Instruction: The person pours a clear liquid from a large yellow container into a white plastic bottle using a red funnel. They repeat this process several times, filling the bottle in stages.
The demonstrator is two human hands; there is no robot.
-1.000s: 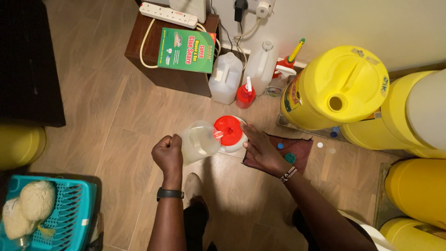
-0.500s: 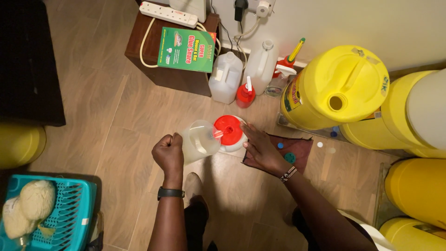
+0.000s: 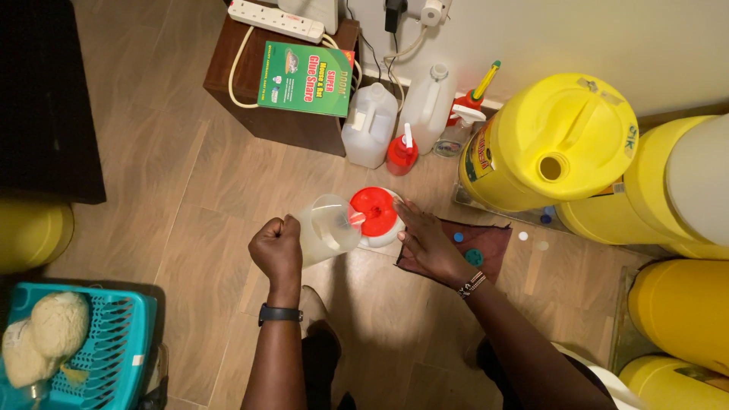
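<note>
Holding steady — left hand (image 3: 278,249) is clenched round the handle of a clear jug (image 3: 328,228), tilted so its spout sits over the red funnel (image 3: 373,210) just right of the grip. Nothing has shifted against the frames a second and half a second back: same tilt, same hand positions, so the pour reads as mid-way, not starting or ending. Right hand (image 3: 425,243) lies flat and open-fingered, grasping nothing, fingertips touching the white container (image 3: 387,237) under the funnel, palm over a dark cloth (image 3: 490,247) with loose bottle caps (image 3: 474,257). Beyond the grip — red squeeze bottle (image 3: 402,154), clear jerrycan (image 3: 370,124), green box (image 3: 306,78) on a brown stand. Far right: yellow drums (image 3: 558,140).
</note>
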